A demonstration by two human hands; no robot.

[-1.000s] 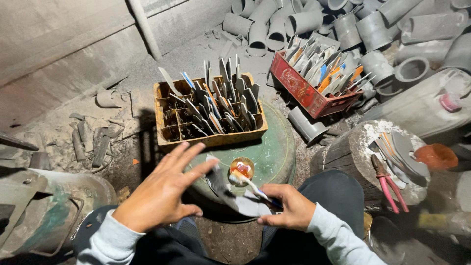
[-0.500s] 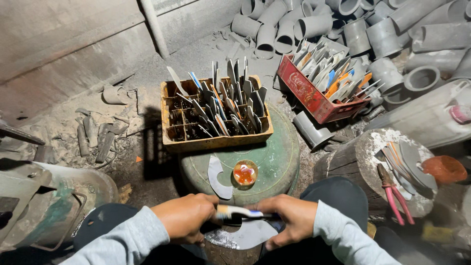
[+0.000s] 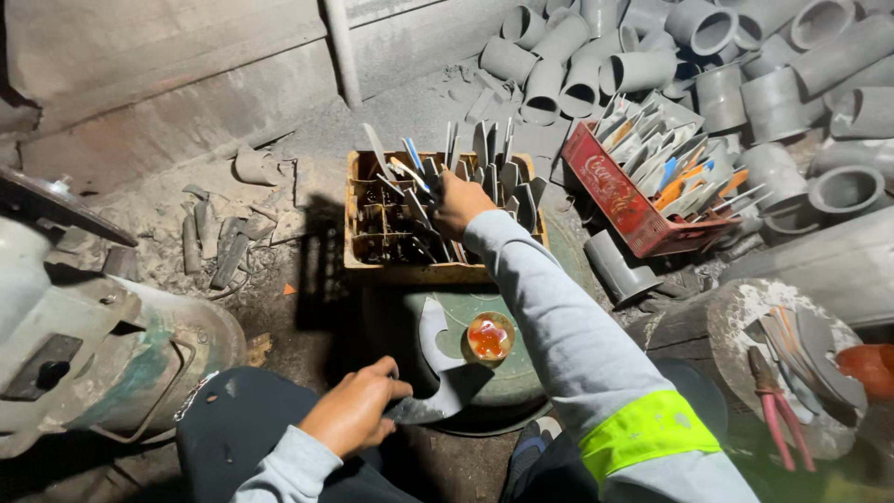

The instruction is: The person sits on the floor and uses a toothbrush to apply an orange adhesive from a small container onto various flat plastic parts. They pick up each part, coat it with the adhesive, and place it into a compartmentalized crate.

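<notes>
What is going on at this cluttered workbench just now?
A person sits at a round green stand. The right hand reaches into a wooden crate packed with upright metal blades. The left hand holds a flat, curved metal blade at the stand's edge, beside a small orange dish.

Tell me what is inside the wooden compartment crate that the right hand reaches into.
The wooden compartment crate holds many upright grey metal blades in its cells. The right hand covers some cells; the dark cell bottoms cannot be made out.
</notes>
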